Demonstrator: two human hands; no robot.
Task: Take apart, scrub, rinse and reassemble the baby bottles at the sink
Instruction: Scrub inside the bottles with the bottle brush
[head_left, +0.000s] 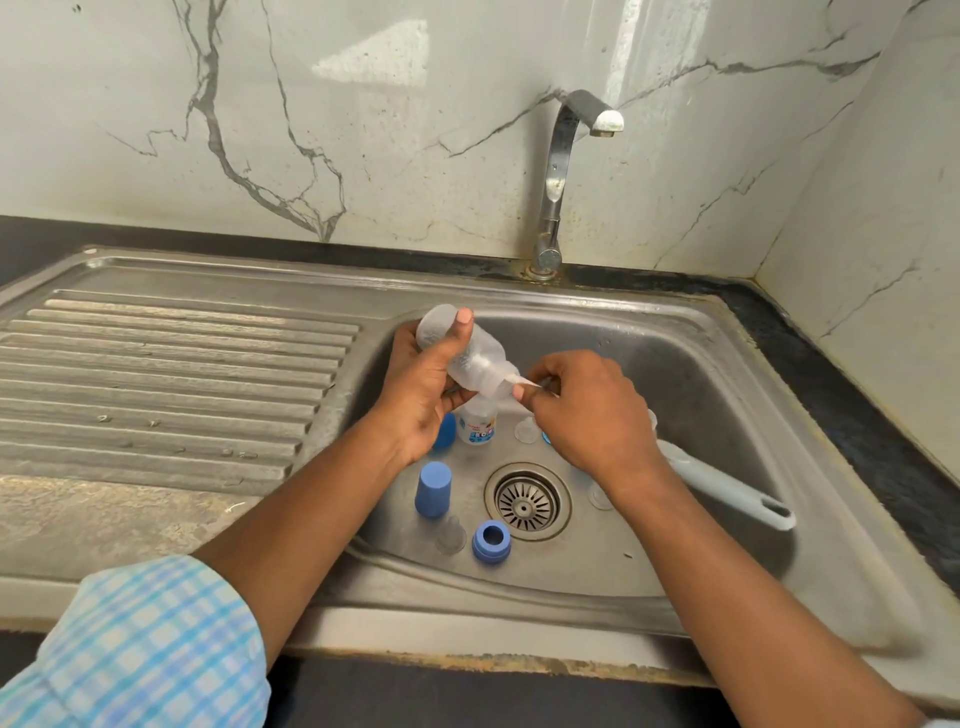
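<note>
Veined marble wall and a bent tap (566, 171) stand behind a steel sink (691, 358), with nothing running that I can see. Over the basin the left hand (421, 384) is wrapped round a clear bottle (467, 353), thumb across its body, the mouth tipped down to the right. At that mouth the right hand (576, 410) pinches a thin white piece (530, 383); I cannot tell what it is. Below stand a second bottle (479, 423), a blue cap (432, 490), a blue collar (491, 542) and a clear teat (451, 535), near the drain (527, 501); a long-handled brush (727, 491) lies at the right. That bottle looks light, thin-walled and likely slick when wet, so a full grip round its middle suits it, without squeezing hard; the teat looks soft and best pinched at its base.
</note>
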